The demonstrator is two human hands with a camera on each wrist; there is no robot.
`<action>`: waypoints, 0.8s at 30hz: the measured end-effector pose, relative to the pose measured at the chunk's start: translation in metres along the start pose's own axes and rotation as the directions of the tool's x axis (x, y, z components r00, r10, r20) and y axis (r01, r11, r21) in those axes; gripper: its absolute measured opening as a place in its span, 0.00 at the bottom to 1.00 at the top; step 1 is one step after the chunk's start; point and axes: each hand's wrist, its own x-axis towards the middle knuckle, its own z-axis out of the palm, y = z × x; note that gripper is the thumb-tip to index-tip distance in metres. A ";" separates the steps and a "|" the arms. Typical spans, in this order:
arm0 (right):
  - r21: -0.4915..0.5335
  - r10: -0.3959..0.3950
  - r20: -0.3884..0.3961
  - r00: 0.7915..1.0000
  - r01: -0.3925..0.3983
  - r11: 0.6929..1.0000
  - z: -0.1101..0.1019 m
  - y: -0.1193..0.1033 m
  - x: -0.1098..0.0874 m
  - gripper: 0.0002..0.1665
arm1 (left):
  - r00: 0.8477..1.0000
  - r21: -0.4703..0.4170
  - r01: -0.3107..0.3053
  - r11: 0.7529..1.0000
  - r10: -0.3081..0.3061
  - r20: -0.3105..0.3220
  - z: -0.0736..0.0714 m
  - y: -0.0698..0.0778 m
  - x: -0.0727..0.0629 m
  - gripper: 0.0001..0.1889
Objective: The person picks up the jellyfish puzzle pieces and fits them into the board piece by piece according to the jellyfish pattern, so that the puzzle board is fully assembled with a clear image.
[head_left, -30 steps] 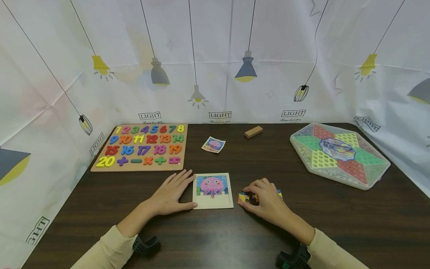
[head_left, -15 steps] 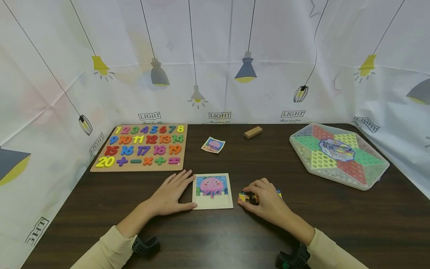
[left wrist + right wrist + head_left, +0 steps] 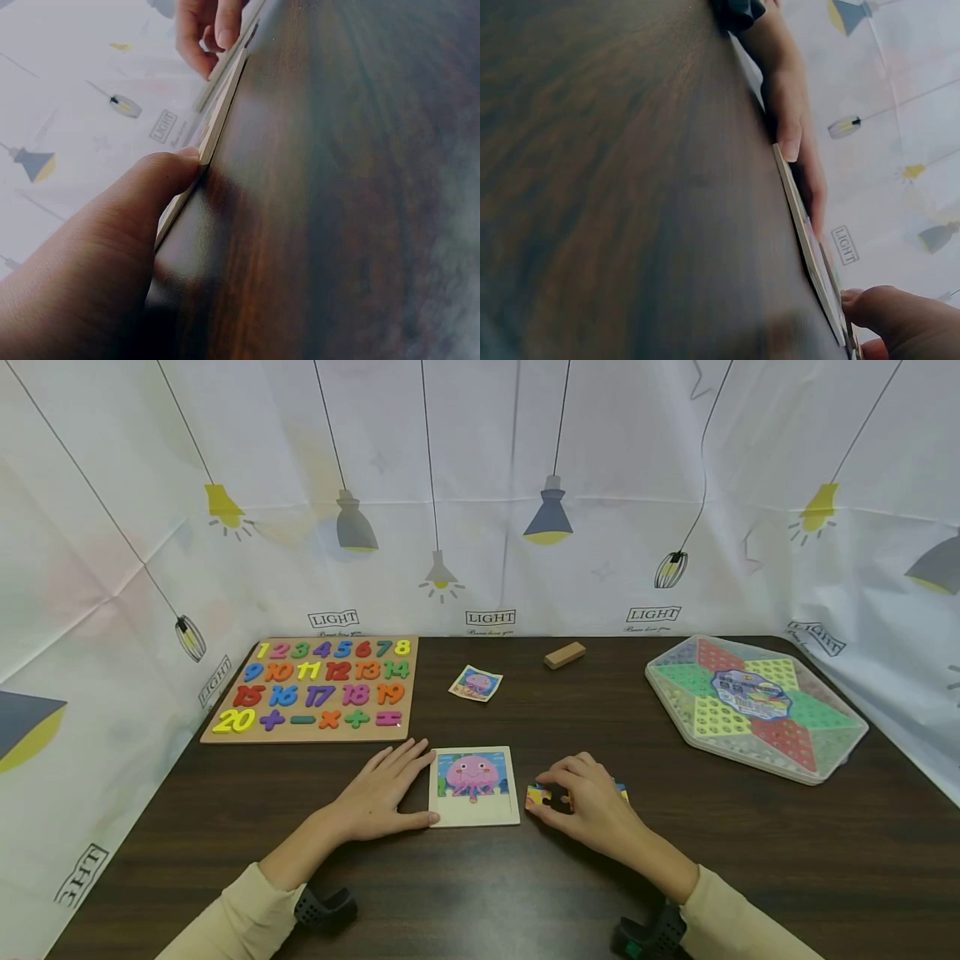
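A square wooden puzzle board lies at the middle of the table, its upper part filled with a pink octopus picture and its lower part bare wood. My left hand rests along its left edge with fingers extended; the thumb touches the near left corner, also seen in the left wrist view. To the right of the board, my right hand pinches a yellow and blue jigsaw piece between thumb and fingers, low over the table. More jigsaw pieces lie behind that hand, mostly hidden by it.
A number board with colourful digits lies at the back left. A small octopus picture card and a wooden block are farther back. A hexagonal game box sits at the back right, before a printed curtain.
My right hand has shifted slightly left, toward the board, with the jigsaw piece in its fingers. The left hand and the board have stayed in place.
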 end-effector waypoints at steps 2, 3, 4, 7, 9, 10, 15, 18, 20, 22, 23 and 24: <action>0.004 -0.018 -0.005 1.000 0.018 1.000 0.001 -0.002 0.002 0.18 | 1.000 0.000 0.000 1.000 0.000 -0.001 0.000 0.000 0.000 0.48; 0.006 -0.024 -0.007 1.000 0.024 1.000 0.001 -0.003 0.003 0.18 | 1.000 0.000 0.000 1.000 0.000 -0.001 0.000 0.000 0.000 0.48; 0.007 -0.027 -0.006 1.000 0.027 1.000 0.002 -0.004 0.004 0.18 | 1.000 0.001 -0.001 1.000 0.001 -0.001 0.000 0.000 0.000 0.48; 0.011 -0.034 -0.004 0.999 0.034 0.999 0.004 -0.007 0.007 0.19 | 1.000 -0.001 -0.005 1.000 0.005 -0.002 0.000 0.000 0.000 0.48; 0.017 -0.043 -0.002 0.999 0.043 0.999 0.005 -0.009 0.009 0.19 | 1.000 -0.002 -0.007 1.000 0.007 -0.006 0.000 0.000 0.000 0.48; 0.023 -0.047 -0.001 0.999 0.047 0.999 0.005 -0.010 0.010 0.19 | 1.000 -0.003 -0.009 1.000 0.009 -0.007 0.001 0.000 0.000 0.47; 0.036 -0.062 0.017 0.998 0.061 0.998 0.006 -0.015 0.015 0.20 | 1.000 -0.005 -0.016 1.000 0.016 -0.013 0.001 -0.002 -0.001 0.43; 0.040 -0.066 0.032 0.997 0.064 0.997 0.008 -0.018 0.017 0.21 | 1.000 -0.005 -0.024 1.000 0.024 -0.019 0.002 -0.002 -0.001 0.41; 0.039 -0.070 0.041 0.997 0.068 0.997 0.010 -0.020 0.019 0.21 | 0.999 -0.005 -0.030 1.000 0.030 -0.021 0.002 -0.002 -0.001 0.40; 0.040 -0.077 0.050 0.996 0.075 0.996 0.012 -0.022 0.020 0.21 | 0.999 -0.006 -0.035 0.999 0.034 -0.022 0.002 -0.002 -0.001 0.38; 0.042 -0.081 0.055 0.995 0.079 0.996 0.012 -0.023 0.021 0.21 | 0.999 -0.006 -0.037 0.999 0.036 -0.023 0.002 -0.002 -0.001 0.38; 0.044 -0.085 0.059 0.995 0.082 0.996 0.013 -0.024 0.022 0.21 | 0.999 -0.006 -0.037 0.999 0.037 -0.024 0.002 -0.002 -0.001 0.38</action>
